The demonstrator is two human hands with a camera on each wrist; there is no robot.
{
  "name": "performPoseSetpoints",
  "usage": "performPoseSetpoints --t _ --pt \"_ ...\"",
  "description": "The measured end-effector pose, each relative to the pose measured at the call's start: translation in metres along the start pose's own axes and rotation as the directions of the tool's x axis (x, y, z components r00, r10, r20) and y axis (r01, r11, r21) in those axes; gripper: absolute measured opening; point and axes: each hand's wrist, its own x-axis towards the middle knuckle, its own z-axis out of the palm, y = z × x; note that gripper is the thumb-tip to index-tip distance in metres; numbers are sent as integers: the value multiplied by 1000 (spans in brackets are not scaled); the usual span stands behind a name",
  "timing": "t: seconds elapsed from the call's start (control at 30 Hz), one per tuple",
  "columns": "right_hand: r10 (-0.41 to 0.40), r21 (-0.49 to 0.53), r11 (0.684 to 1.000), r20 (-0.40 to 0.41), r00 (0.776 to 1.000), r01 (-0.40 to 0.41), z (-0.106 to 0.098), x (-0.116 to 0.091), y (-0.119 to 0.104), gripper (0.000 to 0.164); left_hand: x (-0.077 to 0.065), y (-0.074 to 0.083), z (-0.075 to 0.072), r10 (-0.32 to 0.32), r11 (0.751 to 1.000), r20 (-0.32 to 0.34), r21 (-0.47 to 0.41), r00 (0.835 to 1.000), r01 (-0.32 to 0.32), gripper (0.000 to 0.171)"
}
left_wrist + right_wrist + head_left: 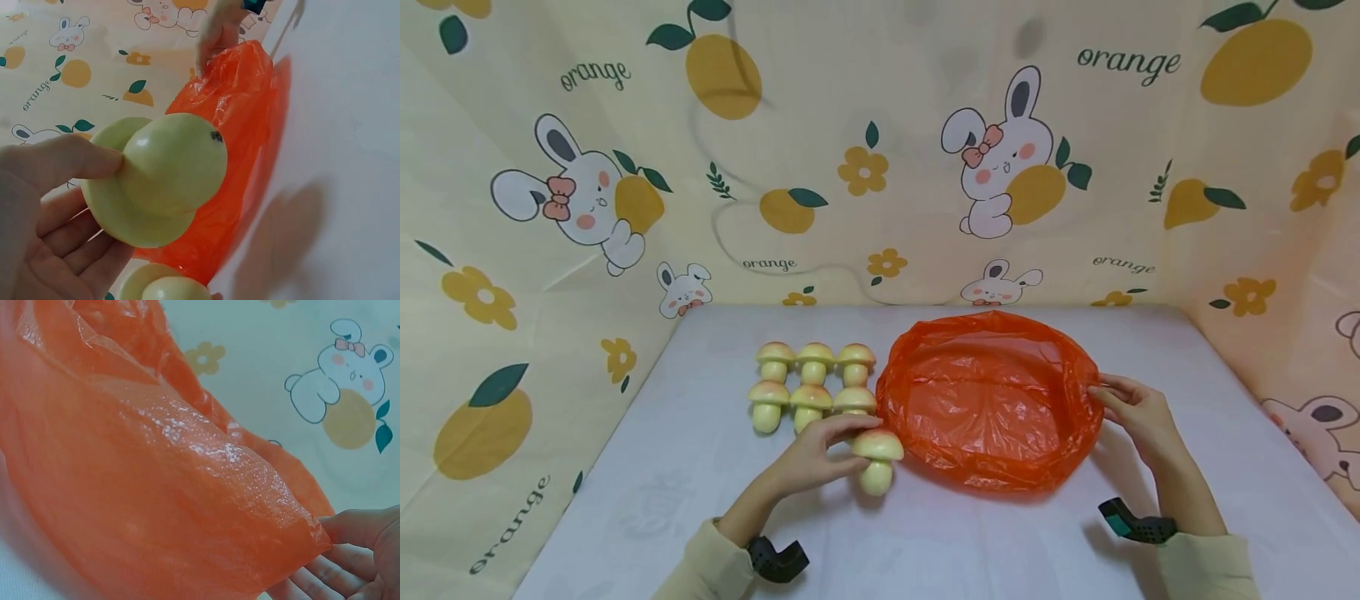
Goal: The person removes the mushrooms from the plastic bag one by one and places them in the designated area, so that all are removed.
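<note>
My left hand (pixel 815 454) grips a toy mushroom (pixel 877 458) with a pale green stem and a pink-tinged cap, just left of the bag. In the left wrist view the thumb lies against the mushroom (pixel 169 169), its stem end facing the camera. An orange-red plastic bag (pixel 985 408) stands with its mouth spread wide; nothing shows inside. At its right rim my right hand (pixel 1138 412) pinches the plastic between thumb and fingers, as the right wrist view of the bag (pixel 162 487) also shows. Several matching mushrooms (pixel 767 404) stand in two rows behind my left hand.
A white cloth (pixel 985 550) covers the table. Behind and at both sides hangs a cream curtain (pixel 865 83) printed with rabbits and oranges. Each wrist wears a black band, such as the left band (pixel 777 560).
</note>
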Motion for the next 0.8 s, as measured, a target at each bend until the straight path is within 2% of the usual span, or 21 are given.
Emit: performPoseSetpoints --t 0.3,0.5,0.8 --pt "0 -11 1000 -3 1000 0 0 1 0 62 -5 -4 -1 16 1000 -11 18 1000 -15 46" --pt "6 -3 1000 -2 1000 -6 1 1 1 62 -8 -6 -2 -2 1000 -10 -3 1000 2 47" --pt "5 10 1000 -5 1000 -4 1 2 3 60 -13 -14 -5 19 999 -40 -27 999 -20 46"
